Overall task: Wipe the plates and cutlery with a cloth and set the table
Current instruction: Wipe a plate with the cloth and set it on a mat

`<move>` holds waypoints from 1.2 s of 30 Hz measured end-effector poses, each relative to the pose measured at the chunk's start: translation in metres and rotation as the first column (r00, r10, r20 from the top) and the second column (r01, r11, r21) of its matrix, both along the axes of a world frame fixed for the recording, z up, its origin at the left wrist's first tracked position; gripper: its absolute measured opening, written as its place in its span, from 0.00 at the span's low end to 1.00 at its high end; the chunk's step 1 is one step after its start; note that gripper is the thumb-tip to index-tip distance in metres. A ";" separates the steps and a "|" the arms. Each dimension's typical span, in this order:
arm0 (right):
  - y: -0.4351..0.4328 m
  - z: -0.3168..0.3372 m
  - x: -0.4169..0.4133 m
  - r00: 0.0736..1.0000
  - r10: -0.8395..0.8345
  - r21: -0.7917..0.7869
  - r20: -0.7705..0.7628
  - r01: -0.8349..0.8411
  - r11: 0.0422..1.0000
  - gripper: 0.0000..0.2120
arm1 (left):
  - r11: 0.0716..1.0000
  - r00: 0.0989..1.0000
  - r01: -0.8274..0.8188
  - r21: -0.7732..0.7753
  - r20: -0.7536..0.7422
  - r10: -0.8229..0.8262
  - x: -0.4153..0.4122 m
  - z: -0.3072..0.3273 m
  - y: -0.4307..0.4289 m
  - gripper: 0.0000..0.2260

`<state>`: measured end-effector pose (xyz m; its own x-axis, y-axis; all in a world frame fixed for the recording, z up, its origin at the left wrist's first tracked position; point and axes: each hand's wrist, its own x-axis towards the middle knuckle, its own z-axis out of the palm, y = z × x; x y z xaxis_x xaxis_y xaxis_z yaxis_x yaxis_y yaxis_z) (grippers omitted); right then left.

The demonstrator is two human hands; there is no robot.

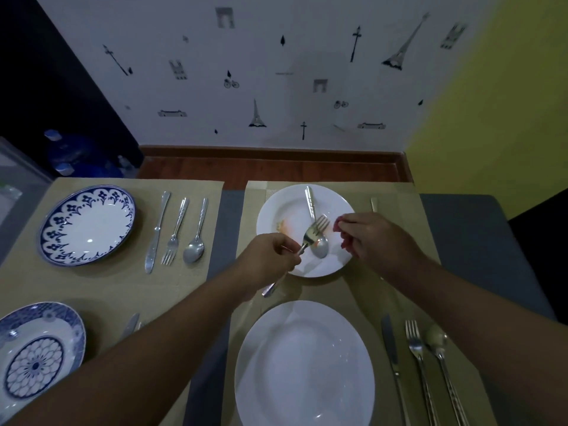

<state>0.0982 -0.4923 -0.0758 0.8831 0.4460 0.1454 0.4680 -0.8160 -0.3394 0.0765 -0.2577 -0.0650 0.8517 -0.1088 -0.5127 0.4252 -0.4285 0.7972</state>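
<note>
My left hand [270,256] grips a fork [312,233] by its handle, tines raised over the far white plate [335,201]. That plate carries an orange food smear [284,226] and a spoon [316,238] lying in it. My right hand [372,236] holds a bunched red cloth [339,227] just right of the fork's tines, above the plate's right side. A knife handle [373,204] shows behind my right hand.
A large white plate [304,364] lies near me with a knife [390,348], fork [416,348] and spoon [438,342] to its right. Two blue-patterned plates [87,224] [40,355] sit on the left mats, the far one with a knife, fork and spoon beside it.
</note>
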 end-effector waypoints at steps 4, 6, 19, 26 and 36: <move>-0.024 0.003 -0.012 0.998 -0.057 0.013 0.030 0.056 0.998 0.15 | 0.933 0.927 0.291 0.212 0.178 -0.330 0.014 0.004 -0.024 0.05; -0.046 0.001 -0.017 0.995 -0.090 -0.009 0.038 0.091 0.996 0.14 | 0.830 0.815 0.430 0.355 0.242 -0.526 0.027 0.005 -0.040 0.06; -0.151 -0.025 -0.058 0.988 -0.155 0.120 -0.020 0.156 0.980 0.11 | 0.091 -0.058 0.334 0.938 0.117 -0.991 0.101 -0.029 -0.205 0.07; -0.164 -0.037 -0.058 0.975 -0.197 0.094 -0.105 0.207 0.974 0.14 | 0.165 -0.060 0.349 0.923 0.198 -0.978 0.108 -0.063 -0.224 0.13; -0.169 -0.034 -0.046 0.968 -0.139 0.133 -0.208 0.168 0.977 0.11 | 0.193 0.306 0.446 0.874 0.054 -0.951 0.072 -0.096 -0.206 0.40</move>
